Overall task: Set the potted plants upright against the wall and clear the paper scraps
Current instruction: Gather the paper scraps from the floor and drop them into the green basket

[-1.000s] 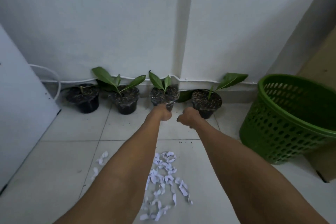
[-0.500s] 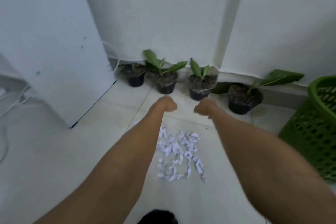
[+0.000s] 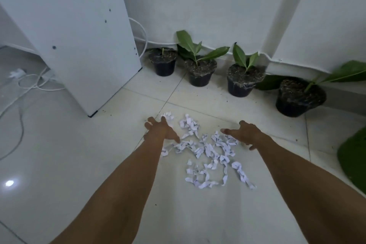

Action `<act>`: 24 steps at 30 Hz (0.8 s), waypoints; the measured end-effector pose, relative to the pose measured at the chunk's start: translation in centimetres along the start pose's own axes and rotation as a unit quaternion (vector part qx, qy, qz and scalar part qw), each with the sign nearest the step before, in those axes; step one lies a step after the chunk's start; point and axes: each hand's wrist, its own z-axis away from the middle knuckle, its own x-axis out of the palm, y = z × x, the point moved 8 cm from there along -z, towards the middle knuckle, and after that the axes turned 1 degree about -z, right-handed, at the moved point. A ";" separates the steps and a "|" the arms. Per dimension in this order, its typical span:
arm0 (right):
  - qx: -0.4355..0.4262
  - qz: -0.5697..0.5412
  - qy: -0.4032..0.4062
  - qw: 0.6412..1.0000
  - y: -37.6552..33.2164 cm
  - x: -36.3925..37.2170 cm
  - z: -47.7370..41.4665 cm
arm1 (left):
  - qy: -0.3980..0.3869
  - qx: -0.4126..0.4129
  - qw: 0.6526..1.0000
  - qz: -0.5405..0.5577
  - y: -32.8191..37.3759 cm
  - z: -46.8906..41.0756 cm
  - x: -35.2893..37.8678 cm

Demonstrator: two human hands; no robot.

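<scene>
Reaching with left hand (image 3: 161,131) and right hand (image 3: 244,134) spread open, empty, over paper scraps (image 3: 208,152); a loose scoop may scatter strips.

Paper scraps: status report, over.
Left hand and right hand open, empty, flanking the white torn paper scraps. Four black potted plants upright by wall. Nothing blocking.

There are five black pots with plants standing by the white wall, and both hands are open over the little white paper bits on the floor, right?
Not quite: the head view shows four black pots, not five. The rest holds: they stand by the white wall, and the left hand and right hand spread open over the white paper scraps.
</scene>
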 end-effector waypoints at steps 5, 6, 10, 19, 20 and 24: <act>-0.053 0.072 0.041 0.995 -1.3 4.0 -0.5 | -0.062 -0.039 0.994 -0.082 -3.7 -0.7 3.2; -0.080 0.070 0.042 0.993 -2.3 4.3 -0.6 | -0.066 -0.033 0.995 -0.062 -3.8 -1.0 3.6; -0.181 0.096 0.009 0.979 -6.6 6.1 -0.3 | -0.049 0.036 0.996 0.059 -1.9 -2.4 3.6; -0.232 0.201 -0.015 0.951 -12.3 9.9 -0.2 | -0.036 0.178 0.983 -0.004 3.2 -3.0 4.1; -0.228 0.203 -0.014 0.952 -12.6 10.1 -0.3 | -0.037 0.180 0.983 -0.011 3.5 -3.1 3.9; -0.203 0.185 -0.021 0.961 -13.2 10.6 -0.8 | 0.009 0.263 0.964 -0.045 5.9 -2.4 3.2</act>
